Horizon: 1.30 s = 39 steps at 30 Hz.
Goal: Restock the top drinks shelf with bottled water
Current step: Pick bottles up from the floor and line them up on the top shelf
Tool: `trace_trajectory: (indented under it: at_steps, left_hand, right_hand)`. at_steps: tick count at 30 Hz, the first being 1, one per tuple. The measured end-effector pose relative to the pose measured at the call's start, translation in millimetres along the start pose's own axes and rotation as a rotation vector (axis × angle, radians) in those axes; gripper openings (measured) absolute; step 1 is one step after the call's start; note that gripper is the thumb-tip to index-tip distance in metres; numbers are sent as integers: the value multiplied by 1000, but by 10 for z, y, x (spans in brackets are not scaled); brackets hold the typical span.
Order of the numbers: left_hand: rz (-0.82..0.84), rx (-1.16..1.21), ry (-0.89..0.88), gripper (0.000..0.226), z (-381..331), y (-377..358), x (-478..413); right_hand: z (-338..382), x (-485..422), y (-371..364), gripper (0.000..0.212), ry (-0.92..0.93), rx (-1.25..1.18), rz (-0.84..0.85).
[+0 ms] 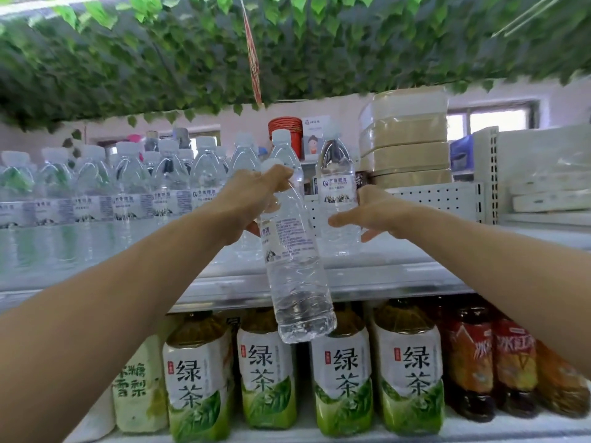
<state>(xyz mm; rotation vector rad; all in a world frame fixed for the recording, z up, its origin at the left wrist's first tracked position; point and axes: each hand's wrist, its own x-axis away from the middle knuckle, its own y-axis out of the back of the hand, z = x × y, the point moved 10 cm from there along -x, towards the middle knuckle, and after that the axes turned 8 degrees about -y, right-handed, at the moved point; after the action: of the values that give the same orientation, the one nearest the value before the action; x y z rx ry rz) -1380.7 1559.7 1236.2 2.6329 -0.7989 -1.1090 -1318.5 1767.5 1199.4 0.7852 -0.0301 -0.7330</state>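
My left hand [252,199] grips a clear water bottle [294,270] by its neck. That bottle hangs tilted in front of the top shelf's edge [399,282]. My right hand [371,212] is curled round a second water bottle [335,183], which is upright over the shelf's right part. Whether its base touches the shelf I cannot tell. Another upright bottle [283,151] shows just behind my left hand. A row of several water bottles [128,187] fills the left of the top shelf.
Green tea bottles [339,372] and red iced tea bottles [473,356] stand on the shelf below. Wrapped flat packs [406,148] are stacked at the back right beside a red tub [286,126]. Leafy garlands [224,52] hang overhead.
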Motion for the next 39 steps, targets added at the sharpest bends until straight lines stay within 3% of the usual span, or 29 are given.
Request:
trace_trajectory:
  at_steps: [2, 7, 11, 20, 22, 25, 27, 29, 31, 34, 37, 39]
  left_hand:
    - [-5, -1, 7, 37, -22, 25, -24]
    - [-8, -5, 9, 36, -29, 78, -95]
    - [-5, 24, 12, 35, -17, 102, -141]
    - [-8, -8, 11, 39, -41, 100, -193]
    - [-16, -22, 1, 41, -101, 92, -195]
    - [-70, -35, -13, 47, -229, 126, -191]
    - [-106, -85, -32, 49, -333, 156, -193]
    - [-154, -109, -65, 46, -461, 201, -205]
    - [-209, -133, -106, 42, -603, 269, -228]
    - [-285, -163, -181, 48, -795, 360, -301]
    - [-230, -188, -259, 57, -987, 272, -314]
    - [-131, -211, -292, 58, -1052, 171, -328]
  right_hand:
    - [8, -96, -32, 56, -19, -2, 0]
    - [3, -359, -164, 72, -60, -9, 32]
    - [70, -482, -238, 59, -23, -45, 58]
    - [91, -446, -325, 59, -28, -58, 125]
    - [141, -313, -246, 46, 11, -17, 26]
    - [368, 45, 34, 33, 182, -129, -264]
    - [551, 340, 74, 39, 310, -354, -226]
    - [724, 587, -27, 61, 387, -443, -63]
    - [830, 809, -164, 74, 422, -300, 17]
    - [856, 894, -167, 89, 423, 41, -153]
    - [872, 821, 31, 82, 436, 92, -322]
    - [828, 723, 108, 77, 442, 68, -302]
